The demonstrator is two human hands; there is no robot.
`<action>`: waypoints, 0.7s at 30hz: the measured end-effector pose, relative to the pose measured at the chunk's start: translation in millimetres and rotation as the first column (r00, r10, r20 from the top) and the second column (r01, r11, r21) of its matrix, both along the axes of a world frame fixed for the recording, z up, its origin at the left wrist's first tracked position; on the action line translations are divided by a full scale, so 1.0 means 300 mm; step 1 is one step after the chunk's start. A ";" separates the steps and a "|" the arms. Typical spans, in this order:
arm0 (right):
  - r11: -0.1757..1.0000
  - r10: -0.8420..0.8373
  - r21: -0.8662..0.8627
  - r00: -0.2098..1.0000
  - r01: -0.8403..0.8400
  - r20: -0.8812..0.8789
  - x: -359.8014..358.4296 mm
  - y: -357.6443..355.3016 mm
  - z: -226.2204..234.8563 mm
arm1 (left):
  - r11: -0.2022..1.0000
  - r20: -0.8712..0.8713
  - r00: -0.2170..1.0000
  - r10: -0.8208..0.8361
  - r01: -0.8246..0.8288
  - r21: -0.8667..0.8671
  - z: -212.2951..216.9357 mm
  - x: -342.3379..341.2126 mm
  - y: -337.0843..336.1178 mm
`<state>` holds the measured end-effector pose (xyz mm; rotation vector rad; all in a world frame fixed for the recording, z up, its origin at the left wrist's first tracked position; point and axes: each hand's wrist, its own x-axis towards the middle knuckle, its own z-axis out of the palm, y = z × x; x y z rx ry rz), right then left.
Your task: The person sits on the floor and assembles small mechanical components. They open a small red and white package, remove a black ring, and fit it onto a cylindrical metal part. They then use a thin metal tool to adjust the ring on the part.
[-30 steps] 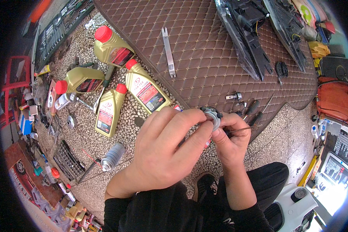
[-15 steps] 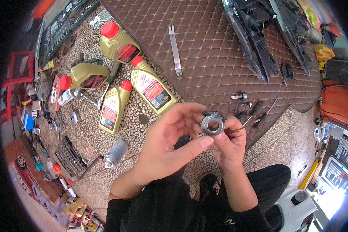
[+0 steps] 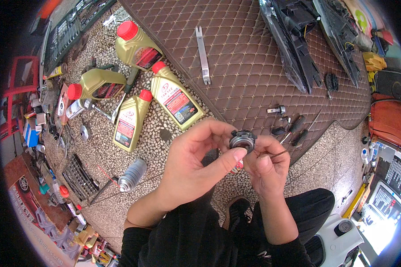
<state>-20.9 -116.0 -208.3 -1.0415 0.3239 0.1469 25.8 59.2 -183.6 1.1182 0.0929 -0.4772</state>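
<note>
My left hand [image 3: 194,162] pinches a small dark grey ring-shaped part [image 3: 242,140] between thumb and fingers. Its round opening is tilted toward me, with small tabs along the far rim. Just to the right, my right hand [image 3: 269,171] is closed, fingers curled and thumb bent in. A thin dark rod [image 3: 280,153] sticks out from its fingers to the right; its other end is hidden in the hand. Beyond the hands, on the brown quilted mat [image 3: 249,84], lie a small LED bulb [image 3: 276,110] and a pair of dark-handled screwdrivers [image 3: 297,124].
Gold oil bottles [image 3: 176,100] with red caps stand and lie to the left. Nearer is a silver spray can [image 3: 132,175]. A metal pry bar [image 3: 202,55] and black headlight housings [image 3: 294,49] rest on the mat. At right sits a laptop [image 3: 384,198]; a white plastic stool [image 3: 338,240] is near.
My right hand has come off the ring and shifted slightly right, its thumb drawn back. The ring, still in my left hand, has tilted so its opening looks narrower.
</note>
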 end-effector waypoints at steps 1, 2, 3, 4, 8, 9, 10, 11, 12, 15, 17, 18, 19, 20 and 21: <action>0.999 0.015 -0.042 1.000 -0.014 0.027 0.006 0.000 0.006 | 1.000 0.017 1.000 0.003 -0.004 0.018 0.001 0.001 0.000; 0.997 0.036 -0.075 0.998 -0.032 0.056 0.011 0.002 0.013 | 1.000 0.019 1.000 0.001 -0.002 0.020 0.003 0.001 0.000; 0.989 0.043 -0.142 0.998 -0.036 0.051 0.016 0.005 0.022 | 1.000 0.021 1.000 -0.001 0.000 0.022 0.005 0.002 0.001; 0.979 0.056 -0.198 0.997 -0.045 0.048 0.020 0.008 0.031 | 1.000 0.022 1.000 -0.003 0.002 0.025 0.008 0.002 0.002; 0.973 0.025 -0.230 1.000 -0.024 0.001 0.024 0.024 0.068 | 1.000 0.030 0.999 0.019 -0.020 0.016 0.020 -0.003 0.003; 0.970 0.033 -0.242 0.999 -0.029 0.010 0.027 0.025 0.072 | 1.000 0.022 1.000 0.014 -0.015 0.008 0.023 -0.004 0.006; 0.967 0.040 -0.254 0.999 -0.034 0.019 0.029 0.026 0.075 | 1.000 0.016 1.000 0.011 -0.011 -0.004 0.025 -0.005 0.007; 0.963 0.048 -0.267 0.998 -0.039 0.028 0.031 0.026 0.078 | 1.000 0.021 1.000 0.005 -0.005 0.001 0.024 -0.004 0.008; 0.962 0.051 -0.270 0.998 -0.041 0.030 0.032 0.026 0.081 | 1.000 0.028 1.000 0.001 -0.001 0.004 0.024 -0.003 0.009; 0.962 0.044 -0.271 0.999 -0.036 0.024 0.033 0.030 0.089 | 1.000 0.046 0.999 -0.008 0.008 -0.003 0.022 0.000 0.012; 0.964 0.018 -0.265 1.000 -0.017 0.003 0.030 0.036 0.097 | 1.000 0.036 0.999 -0.007 0.008 -0.020 0.023 0.001 0.011; 0.963 0.014 -0.271 1.000 -0.013 0.004 0.030 0.037 0.100 | 0.999 0.021 1.000 -0.003 0.004 -0.032 0.025 0.000 0.010; 0.961 0.011 -0.277 1.000 -0.009 0.005 0.030 0.039 0.101 | 0.999 0.006 1.000 0.000 0.000 -0.044 0.027 -0.001 0.009; 0.959 0.008 -0.282 1.000 -0.006 0.006 0.030 0.040 0.102 | 0.999 0.007 1.000 0.005 -0.004 -0.048 0.028 -0.001 0.008; 0.959 0.017 -0.284 1.000 -0.011 0.019 0.031 0.039 0.102 | 0.999 0.008 1.000 0.009 -0.009 -0.052 0.029 -0.001 0.006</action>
